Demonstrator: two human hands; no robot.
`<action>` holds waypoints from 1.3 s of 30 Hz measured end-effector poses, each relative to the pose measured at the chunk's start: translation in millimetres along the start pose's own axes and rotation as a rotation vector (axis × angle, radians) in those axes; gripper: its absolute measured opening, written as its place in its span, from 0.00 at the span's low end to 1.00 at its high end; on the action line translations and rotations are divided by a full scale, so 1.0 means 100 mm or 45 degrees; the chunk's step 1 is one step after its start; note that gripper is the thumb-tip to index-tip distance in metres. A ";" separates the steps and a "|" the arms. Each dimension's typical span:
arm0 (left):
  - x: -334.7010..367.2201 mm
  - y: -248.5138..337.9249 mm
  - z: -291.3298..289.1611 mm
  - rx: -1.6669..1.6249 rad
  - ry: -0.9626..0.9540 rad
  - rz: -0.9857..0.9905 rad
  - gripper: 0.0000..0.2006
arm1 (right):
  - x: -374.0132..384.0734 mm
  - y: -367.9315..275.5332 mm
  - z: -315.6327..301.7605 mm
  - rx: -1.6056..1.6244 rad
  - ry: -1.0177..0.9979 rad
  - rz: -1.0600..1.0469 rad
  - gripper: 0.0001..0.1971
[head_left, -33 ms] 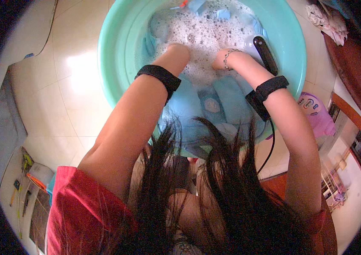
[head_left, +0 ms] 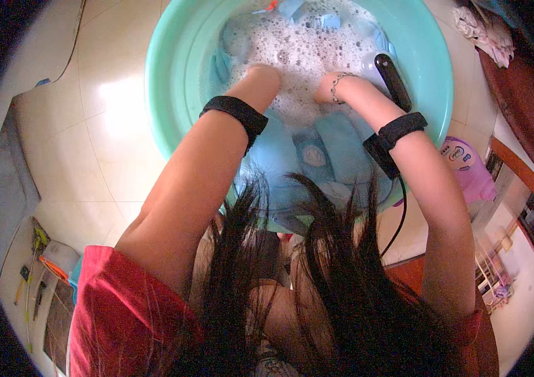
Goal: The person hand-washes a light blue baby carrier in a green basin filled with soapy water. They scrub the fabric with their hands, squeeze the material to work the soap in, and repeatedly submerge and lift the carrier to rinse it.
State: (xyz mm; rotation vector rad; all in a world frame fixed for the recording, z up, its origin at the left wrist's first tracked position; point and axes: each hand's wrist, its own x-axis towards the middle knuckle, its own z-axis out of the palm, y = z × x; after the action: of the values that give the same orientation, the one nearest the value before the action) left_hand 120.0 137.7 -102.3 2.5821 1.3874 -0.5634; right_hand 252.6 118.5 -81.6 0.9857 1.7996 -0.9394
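Observation:
A wide mint-green plastic basin (head_left: pixel 176 81) holds soapy water with thick white foam (head_left: pixel 304 47). Both of my arms reach down into it. My left hand (head_left: pixel 265 76) is sunk in the suds left of the middle, only the wrist end showing. My right hand (head_left: pixel 328 88) goes under the foam a short way to the right, a chain bracelet (head_left: pixel 340 87) at its wrist. Foam hides all the fingers and anything they hold. Soaked blue cloth (head_left: pixel 336 141), apparently a garment, bulges from the water on the near side. More blue fabric (head_left: pixel 330 21) surfaces at the far side.
A long black rounded object (head_left: pixel 392 81) leans along the basin's right inner wall. Outside on the right stands a purple jug (head_left: pixel 471 173). A black box (head_left: pixel 381 156) with a cable hangs at my right forearm strap. My long hair (head_left: pixel 342 251) dangles over the near rim.

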 end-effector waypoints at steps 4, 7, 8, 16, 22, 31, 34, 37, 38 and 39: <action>0.01 -0.03 0.00 0.002 0.014 -0.014 0.49 | 0.06 -0.01 0.01 0.065 0.013 0.051 0.17; 0.01 -0.04 0.01 -0.002 0.016 -0.022 0.48 | 0.02 -0.03 -0.01 0.105 0.020 0.099 0.17; -0.01 -0.05 0.02 0.000 0.015 -0.027 0.48 | 0.02 -0.04 -0.03 0.093 0.004 0.081 0.17; -0.02 0.01 0.00 -0.003 0.021 -0.014 0.47 | 0.09 0.03 0.03 0.000 -0.015 -0.047 0.17; 0.02 0.07 0.04 -0.020 0.036 0.004 0.47 | -0.08 -0.03 -0.05 0.056 -0.062 0.057 0.17; -0.03 0.00 0.04 -0.010 0.038 -0.037 0.46 | 0.01 -0.04 -0.04 -0.033 0.025 -0.038 0.17; 0.04 0.08 0.06 -0.029 0.057 0.005 0.46 | 0.10 0.08 0.09 0.046 0.020 -0.017 0.17; 0.02 0.04 0.05 -0.024 0.062 -0.014 0.45 | 0.08 0.05 0.05 0.083 -0.003 0.023 0.17; 0.00 0.02 0.04 -0.018 0.061 -0.032 0.45 | 0.06 0.02 0.01 0.059 -0.010 0.002 0.17; 0.01 0.01 0.04 -0.018 0.068 -0.031 0.45 | 0.02 -0.01 -0.02 0.043 -0.024 -0.002 0.17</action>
State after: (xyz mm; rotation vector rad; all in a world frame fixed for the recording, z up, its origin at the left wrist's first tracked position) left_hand 120.3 136.2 -106.2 2.5908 1.4355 -0.4891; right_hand 250.9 120.7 -82.2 0.9934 1.7740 -0.9802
